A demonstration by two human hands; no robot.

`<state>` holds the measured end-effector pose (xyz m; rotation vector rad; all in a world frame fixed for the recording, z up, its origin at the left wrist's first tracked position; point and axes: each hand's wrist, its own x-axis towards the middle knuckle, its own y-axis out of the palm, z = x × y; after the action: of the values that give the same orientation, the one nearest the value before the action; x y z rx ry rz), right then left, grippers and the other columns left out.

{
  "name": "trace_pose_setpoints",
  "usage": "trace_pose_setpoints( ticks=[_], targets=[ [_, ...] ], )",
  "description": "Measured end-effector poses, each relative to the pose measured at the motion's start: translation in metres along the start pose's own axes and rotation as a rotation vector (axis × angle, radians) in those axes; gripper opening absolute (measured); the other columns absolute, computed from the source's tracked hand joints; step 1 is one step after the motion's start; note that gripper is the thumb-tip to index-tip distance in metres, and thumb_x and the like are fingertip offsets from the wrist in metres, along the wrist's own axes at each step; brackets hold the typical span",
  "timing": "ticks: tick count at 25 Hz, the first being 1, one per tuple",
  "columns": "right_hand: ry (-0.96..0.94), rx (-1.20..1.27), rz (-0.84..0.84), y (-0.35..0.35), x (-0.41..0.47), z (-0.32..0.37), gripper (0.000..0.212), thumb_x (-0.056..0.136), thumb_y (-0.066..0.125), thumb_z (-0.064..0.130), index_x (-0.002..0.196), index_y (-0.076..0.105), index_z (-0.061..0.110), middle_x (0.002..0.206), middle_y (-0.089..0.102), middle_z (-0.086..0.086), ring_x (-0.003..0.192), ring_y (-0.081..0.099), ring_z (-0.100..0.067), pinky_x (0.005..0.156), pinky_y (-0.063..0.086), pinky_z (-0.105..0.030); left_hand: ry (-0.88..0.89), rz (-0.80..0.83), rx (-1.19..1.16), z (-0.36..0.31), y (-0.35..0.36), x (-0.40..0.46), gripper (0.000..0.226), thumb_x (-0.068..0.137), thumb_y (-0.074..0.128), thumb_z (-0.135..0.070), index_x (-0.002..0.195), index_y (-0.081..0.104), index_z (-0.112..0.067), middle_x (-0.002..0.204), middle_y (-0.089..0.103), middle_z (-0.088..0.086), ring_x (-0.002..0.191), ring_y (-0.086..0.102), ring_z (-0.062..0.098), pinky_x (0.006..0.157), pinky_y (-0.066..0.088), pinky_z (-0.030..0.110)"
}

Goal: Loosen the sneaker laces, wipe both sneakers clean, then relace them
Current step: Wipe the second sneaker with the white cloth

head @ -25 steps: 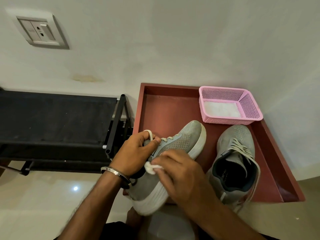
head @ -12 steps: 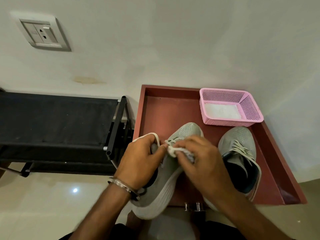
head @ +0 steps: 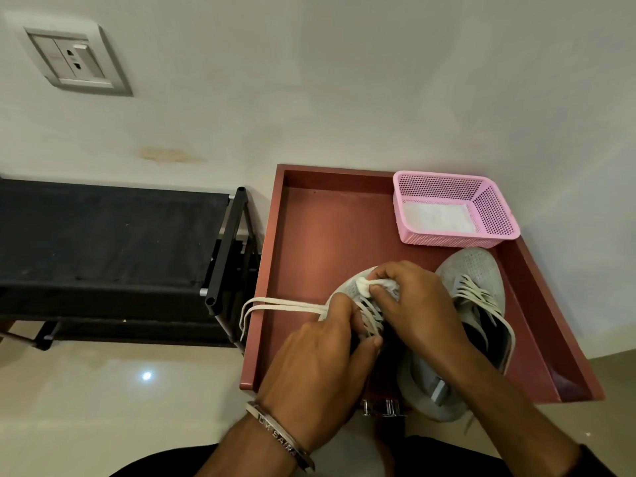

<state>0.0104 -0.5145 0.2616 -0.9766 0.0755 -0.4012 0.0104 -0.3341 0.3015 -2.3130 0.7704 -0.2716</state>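
Reddish-brown wood forms a shallow tray-like table with raised edges, pushed against a pale, lightly stained wall. Glossy cream floor tiles spread out beside the table's near left corner. A black fabric-topped rack stands just left of the table, and a grey wall socket sits high above that rack.

At the table's far right corner rests a pink plastic mesh basket holding a white cloth. Near the table's middle, a grey sneaker is largely covered by both hands. The left hand, wearing a metal bracelet at the wrist, has its grip closed on the sneaker's laced throat. The right hand pinches a small white wipe against the sneaker's toe. Two loose white lace ends trail over the table's left edge. A second grey sneaker lies on the table just right of the hands, toe toward the basket, partly hidden by the right forearm.
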Motion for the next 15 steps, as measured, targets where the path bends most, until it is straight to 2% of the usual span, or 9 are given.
trace_pose_setpoints(
  ticks=[4,7,12,15],
  targets=[
    [0.008,-0.018,0.01,0.001,0.001,0.0,0.011,0.088,0.066,0.025,0.097,0.071,0.026,0.094,0.065,0.008,0.086,0.06,-0.013,0.074,0.051,-0.034,0.012,0.138,0.104,0.001,-0.009,-0.008,0.029,0.092,0.053,-0.053,0.082,0.044,-0.028,0.068,0.053,-0.008,0.063,0.05,0.008,0.053,0.033,0.019],
    [0.022,-0.021,0.011,0.0,0.001,0.0,0.011,0.088,0.066,0.025,0.098,0.071,0.026,0.094,0.065,0.008,0.085,0.06,-0.012,0.073,0.05,-0.031,0.02,0.256,0.172,0.0,-0.011,-0.016,0.032,0.092,0.051,-0.058,0.087,0.055,-0.026,0.076,0.055,-0.01,0.071,0.051,0.005,0.057,0.034,0.016],
    [0.016,-0.028,0.019,0.001,0.002,0.001,0.012,0.087,0.066,0.025,0.098,0.072,0.026,0.095,0.067,0.007,0.085,0.061,-0.014,0.074,0.051,-0.033,-0.103,0.179,0.143,-0.012,-0.01,-0.03,0.036,0.09,0.049,-0.062,0.086,0.057,-0.027,0.078,0.061,-0.011,0.077,0.055,0.003,0.059,0.035,0.014],
    [0.018,-0.042,0.028,0.0,0.002,0.001,0.013,0.089,0.065,0.025,0.1,0.071,0.025,0.098,0.067,0.006,0.087,0.061,-0.014,0.075,0.05,-0.032,-0.156,0.155,0.158,-0.024,-0.009,-0.036,0.027,0.094,0.046,-0.058,0.092,0.045,-0.031,0.081,0.056,-0.013,0.076,0.052,0.003,0.058,0.035,0.013]
  ],
)
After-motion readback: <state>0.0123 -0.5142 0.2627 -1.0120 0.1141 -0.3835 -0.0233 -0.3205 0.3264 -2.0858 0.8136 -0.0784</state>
